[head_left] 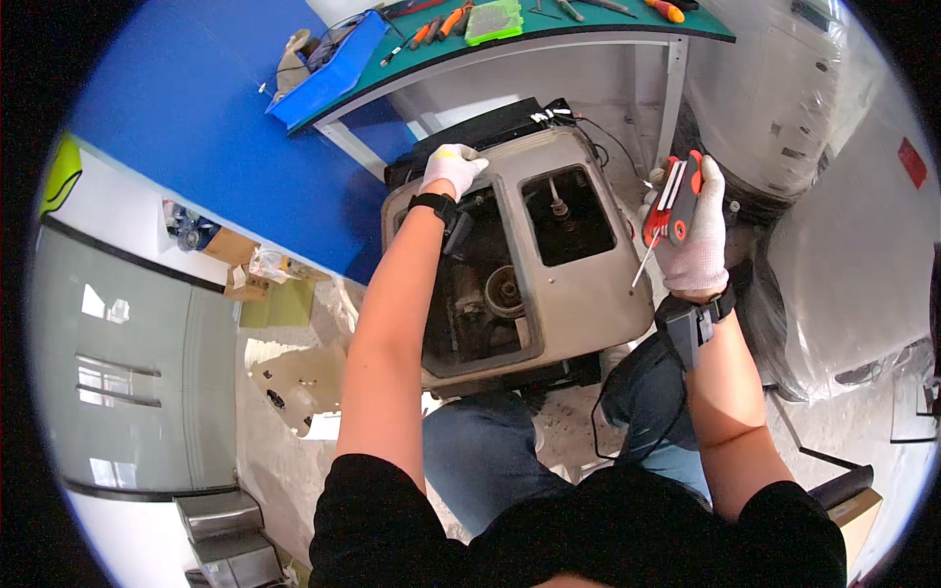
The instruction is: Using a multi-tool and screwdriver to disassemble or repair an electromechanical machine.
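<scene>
A beige machine casing is placed on the floor, before the knees of the seated person, by which its near side is crowded. The left hand, gloved in white, is laid at the far left part of the casing with its fingers drawn together; whether something is gripped there cannot be told. By the left forearm, part of the casing's large opening is covered. To the right of the casing, a red and grey folding key set is held in the closed right hand (one thin key is swung out and pointed down toward the casing).

Behind the casing a green-topped workbench is seen, with orange-handled pliers, a bright green box and a blue bin kept on it. To the right of the casing, the space is narrowed by large wrapped objects. On its left, a pale plate is left on the floor, and farther away a glass-fronted cabinet is found.
</scene>
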`<action>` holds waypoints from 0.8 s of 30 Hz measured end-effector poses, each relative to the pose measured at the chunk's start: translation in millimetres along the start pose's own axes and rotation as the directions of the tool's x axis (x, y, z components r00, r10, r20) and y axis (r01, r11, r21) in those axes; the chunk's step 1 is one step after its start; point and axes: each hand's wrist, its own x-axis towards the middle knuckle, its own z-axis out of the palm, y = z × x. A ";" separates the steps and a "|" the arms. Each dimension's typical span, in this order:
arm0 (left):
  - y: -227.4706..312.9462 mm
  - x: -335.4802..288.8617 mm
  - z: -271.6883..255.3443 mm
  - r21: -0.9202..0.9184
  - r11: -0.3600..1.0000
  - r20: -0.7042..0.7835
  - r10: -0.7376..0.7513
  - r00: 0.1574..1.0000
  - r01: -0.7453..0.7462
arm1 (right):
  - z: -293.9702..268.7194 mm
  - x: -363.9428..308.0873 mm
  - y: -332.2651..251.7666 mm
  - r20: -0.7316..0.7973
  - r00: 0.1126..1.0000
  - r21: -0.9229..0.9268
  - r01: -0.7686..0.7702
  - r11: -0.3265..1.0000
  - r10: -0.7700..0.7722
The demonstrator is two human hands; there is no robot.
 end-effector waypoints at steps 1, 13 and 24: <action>4.2 2.3 3.2 0.044 0.999 0.007 -0.013 1.000 0.013 | 0.0 0.3 -0.3 -0.004 1.000 0.003 -0.009 1.000 0.009; 37.1 7.5 24.8 0.475 0.879 -0.087 0.013 0.996 0.031 | -16.5 10.2 -16.4 0.029 0.999 0.019 -0.013 1.000 0.012; 40.3 1.6 33.5 0.455 0.889 -0.119 0.002 0.993 0.053 | -14.3 5.6 -20.6 0.006 1.000 0.019 -0.028 0.999 0.028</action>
